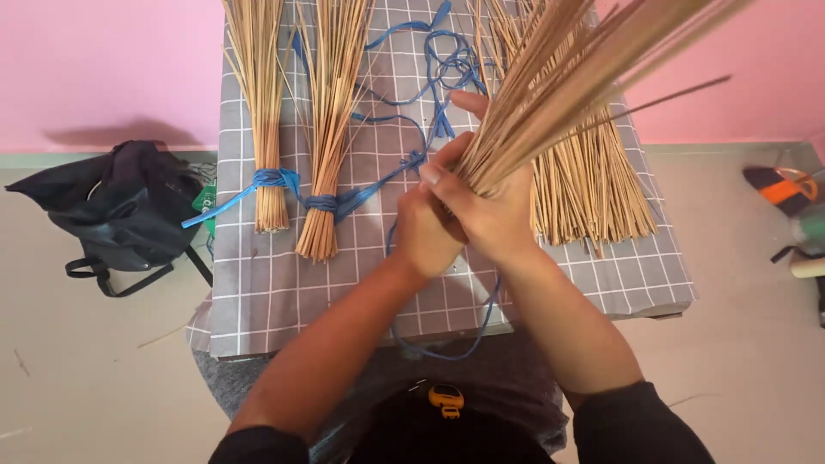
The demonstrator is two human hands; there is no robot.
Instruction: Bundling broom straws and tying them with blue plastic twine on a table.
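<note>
Over grey checked cloth: left hand and right hand both clenched round butt of thin straw-coloured stick bundle, fanning up-right. Blue plastic twine loose nearby; two tied bundles flat at left.

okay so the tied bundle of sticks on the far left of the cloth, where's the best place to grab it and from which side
Probably at the bound neck of the left bundle, just above the blue string. There the sticks are packed tight; farther up they spread out. Come from its left side, since a second tied bundle lies close on its right. Both hands already hold other sticks.
</note>
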